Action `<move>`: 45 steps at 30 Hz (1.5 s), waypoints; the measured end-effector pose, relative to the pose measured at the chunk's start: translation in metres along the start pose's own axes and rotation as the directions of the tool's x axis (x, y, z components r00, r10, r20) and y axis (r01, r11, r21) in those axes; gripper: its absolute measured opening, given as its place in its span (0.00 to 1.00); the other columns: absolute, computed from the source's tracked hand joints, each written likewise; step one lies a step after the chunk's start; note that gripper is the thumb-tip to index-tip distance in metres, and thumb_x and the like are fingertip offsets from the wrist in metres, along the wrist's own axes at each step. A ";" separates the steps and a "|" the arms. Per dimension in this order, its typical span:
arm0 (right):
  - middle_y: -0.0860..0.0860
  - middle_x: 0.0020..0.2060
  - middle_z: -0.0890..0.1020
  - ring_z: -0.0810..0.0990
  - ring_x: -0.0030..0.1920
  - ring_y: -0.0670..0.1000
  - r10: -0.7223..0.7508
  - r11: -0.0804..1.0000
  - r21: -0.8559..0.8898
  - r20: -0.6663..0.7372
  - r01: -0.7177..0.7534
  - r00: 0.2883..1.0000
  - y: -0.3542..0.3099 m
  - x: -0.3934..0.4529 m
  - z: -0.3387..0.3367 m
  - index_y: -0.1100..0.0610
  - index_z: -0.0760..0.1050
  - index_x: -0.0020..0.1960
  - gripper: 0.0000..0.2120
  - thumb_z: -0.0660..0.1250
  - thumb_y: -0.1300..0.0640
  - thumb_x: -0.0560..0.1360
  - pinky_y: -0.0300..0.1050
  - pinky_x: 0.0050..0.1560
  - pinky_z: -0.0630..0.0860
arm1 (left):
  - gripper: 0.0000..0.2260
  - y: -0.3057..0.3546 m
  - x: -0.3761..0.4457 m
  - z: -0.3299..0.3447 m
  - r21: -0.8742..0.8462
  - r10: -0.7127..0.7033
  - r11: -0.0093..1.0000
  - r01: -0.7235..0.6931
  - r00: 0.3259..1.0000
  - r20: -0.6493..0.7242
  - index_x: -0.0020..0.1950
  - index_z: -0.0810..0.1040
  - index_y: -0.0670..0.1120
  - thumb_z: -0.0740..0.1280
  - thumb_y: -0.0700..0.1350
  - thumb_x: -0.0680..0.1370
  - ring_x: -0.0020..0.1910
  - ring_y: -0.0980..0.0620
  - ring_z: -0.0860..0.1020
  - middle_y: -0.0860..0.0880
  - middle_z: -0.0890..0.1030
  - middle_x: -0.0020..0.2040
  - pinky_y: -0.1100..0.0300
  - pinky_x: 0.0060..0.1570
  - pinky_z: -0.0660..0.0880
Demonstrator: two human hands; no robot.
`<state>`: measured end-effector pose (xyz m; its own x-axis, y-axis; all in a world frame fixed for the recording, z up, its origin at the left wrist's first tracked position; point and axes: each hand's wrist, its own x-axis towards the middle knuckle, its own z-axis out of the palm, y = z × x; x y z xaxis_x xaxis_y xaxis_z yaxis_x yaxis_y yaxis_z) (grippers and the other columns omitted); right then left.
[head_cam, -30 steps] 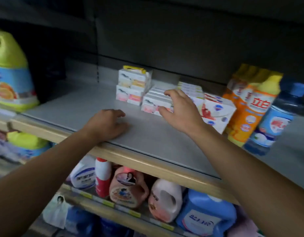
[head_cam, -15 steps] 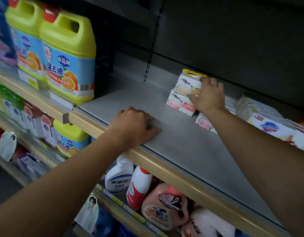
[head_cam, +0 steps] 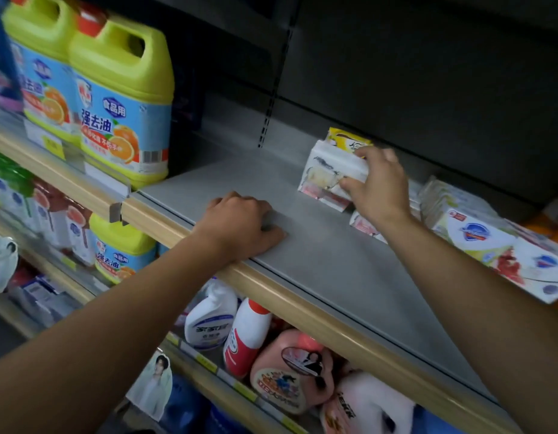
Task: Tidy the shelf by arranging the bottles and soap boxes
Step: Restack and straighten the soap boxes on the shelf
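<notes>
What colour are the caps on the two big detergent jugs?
Red caps on the yellow-green jugs, seen in the head view.

Grey shelf [head_cam: 318,245] with green jugs [head_cam: 121,98], stacked soap boxes [head_cam: 328,180], white soap packs [head_cam: 478,233].

Pretty dim in here, store aisle vibe. The grey shelf board [head_cam: 318,245] has a light wood-look front edge [head_cam: 302,296] running diagonally. Behind the board is a dark back panel [head_cam: 428,73] with a slotted metal upright [head_cam: 273,89] in it. Below the board sits another shelf rail with yellow price tags [head_cam: 208,363]. Left of it, a neighbouring shelf has a clear tag strip [head_cam: 105,180].
</notes>
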<state>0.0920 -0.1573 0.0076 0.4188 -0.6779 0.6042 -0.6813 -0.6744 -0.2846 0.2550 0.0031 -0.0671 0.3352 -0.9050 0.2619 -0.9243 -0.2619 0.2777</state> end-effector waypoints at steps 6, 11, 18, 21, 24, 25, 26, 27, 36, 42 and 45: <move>0.45 0.55 0.75 0.73 0.55 0.45 -0.016 0.966 0.259 0.126 -0.017 0.992 -0.009 -0.070 -0.032 0.50 0.77 0.63 0.25 0.78 0.56 0.68 0.29 0.51 0.65 | 0.22 0.039 -0.009 -0.026 -0.769 0.024 0.637 -0.060 0.998 -0.059 0.68 0.72 0.45 0.71 0.49 0.76 0.55 0.48 0.80 0.46 0.80 0.60 0.48 0.58 0.77; 0.40 0.49 0.82 0.82 0.48 0.42 0.102 0.748 0.618 0.252 -0.241 0.962 0.009 -0.115 -0.050 0.46 0.78 0.57 0.15 0.74 0.58 0.73 0.33 0.46 0.77 | 0.16 0.071 -0.019 -0.012 -0.927 -0.035 0.376 0.015 0.999 0.002 0.52 0.77 0.35 0.68 0.49 0.78 0.36 0.42 0.83 0.37 0.84 0.43 0.50 0.36 0.83; 0.55 0.64 0.76 0.80 0.58 0.50 -0.013 0.678 0.698 0.323 -0.228 0.946 0.030 -0.147 -0.037 0.48 0.67 0.71 0.35 0.73 0.69 0.69 0.47 0.59 0.78 | 0.20 0.079 -0.015 0.013 -0.933 -0.129 0.351 0.078 0.991 0.035 0.49 0.78 0.37 0.69 0.55 0.77 0.31 0.43 0.83 0.40 0.84 0.37 0.52 0.33 0.81; 0.55 0.67 0.71 0.76 0.64 0.53 -0.048 0.756 0.638 0.279 -0.148 0.959 0.029 -0.145 -0.033 0.52 0.63 0.74 0.41 0.75 0.68 0.67 0.54 0.65 0.74 | 0.21 0.077 -0.015 0.014 -0.935 -0.125 0.344 0.083 0.991 0.042 0.51 0.77 0.35 0.68 0.55 0.78 0.31 0.44 0.83 0.39 0.84 0.38 0.57 0.30 0.79; 0.51 0.62 0.78 0.80 0.59 0.50 0.025 0.722 0.659 0.278 -0.210 0.960 0.030 -0.147 -0.035 0.48 0.66 0.71 0.36 0.76 0.62 0.67 0.53 0.61 0.77 | 0.17 0.082 -0.015 0.012 -0.940 -0.127 0.329 0.089 0.991 0.050 0.53 0.78 0.39 0.67 0.54 0.78 0.31 0.43 0.82 0.38 0.84 0.38 0.57 0.30 0.79; 0.48 0.59 0.79 0.81 0.56 0.47 0.058 0.717 0.652 0.294 -0.244 0.954 0.031 -0.148 -0.037 0.45 0.67 0.69 0.34 0.76 0.58 0.67 0.49 0.58 0.78 | 0.14 0.082 -0.017 0.010 -0.951 -0.125 0.298 0.079 0.991 0.043 0.54 0.79 0.42 0.67 0.53 0.78 0.31 0.43 0.82 0.38 0.83 0.39 0.56 0.30 0.79; 0.45 0.56 0.80 0.82 0.52 0.45 0.090 0.690 0.663 0.320 -0.291 0.943 0.032 -0.148 -0.038 0.44 0.70 0.66 0.29 0.75 0.55 0.68 0.46 0.54 0.80 | 0.11 0.082 -0.019 0.008 -0.962 -0.109 0.266 0.063 0.993 0.035 0.53 0.81 0.46 0.68 0.53 0.78 0.31 0.43 0.81 0.39 0.82 0.39 0.56 0.31 0.79; 0.45 0.51 0.82 0.83 0.46 0.46 0.122 0.630 0.695 0.353 -0.347 0.928 0.032 -0.146 -0.039 0.46 0.73 0.62 0.23 0.74 0.53 0.69 0.44 0.47 0.81 | 0.10 0.081 -0.021 0.006 -0.968 -0.079 0.249 0.043 0.997 0.024 0.51 0.82 0.49 0.67 0.53 0.77 0.31 0.42 0.80 0.40 0.81 0.37 0.56 0.30 0.78; 0.59 0.32 0.83 0.69 0.20 0.45 0.267 0.423 0.676 0.543 -0.603 0.796 0.036 -0.133 -0.048 0.58 0.82 0.46 0.35 0.55 0.28 0.69 0.35 0.20 0.61 | 0.26 0.084 -0.033 0.007 -0.765 -0.097 0.639 -0.083 0.978 -0.187 0.44 0.76 0.39 0.66 0.64 0.73 0.22 0.61 0.72 0.57 0.77 0.24 0.67 0.24 0.67; 0.53 0.34 0.79 0.76 0.25 0.48 0.242 0.367 0.750 0.495 -0.551 0.835 0.035 -0.135 -0.044 0.50 0.84 0.43 0.23 0.66 0.33 0.63 0.38 0.23 0.69 | 0.20 0.084 -0.035 0.004 -0.883 -0.058 0.465 -0.064 0.993 -0.103 0.49 0.79 0.46 0.63 0.63 0.76 0.26 0.49 0.77 0.48 0.80 0.29 0.59 0.27 0.74; 0.48 0.41 0.84 0.82 0.36 0.47 0.179 0.401 0.785 0.438 -0.472 0.881 0.036 -0.138 -0.040 0.46 0.82 0.50 0.21 0.71 0.40 0.59 0.41 0.34 0.77 | 0.13 0.084 -0.033 0.004 -0.928 -0.051 0.370 -0.043 0.997 -0.066 0.54 0.79 0.54 0.60 0.59 0.80 0.34 0.43 0.81 0.44 0.82 0.40 0.53 0.36 0.80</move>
<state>-0.0149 -0.0762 -0.0561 0.5098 -0.8463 0.1549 0.0006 -0.1797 -0.9837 0.1659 0.0094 -0.0565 0.3930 -0.8663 0.3082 -0.1869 0.2530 0.9493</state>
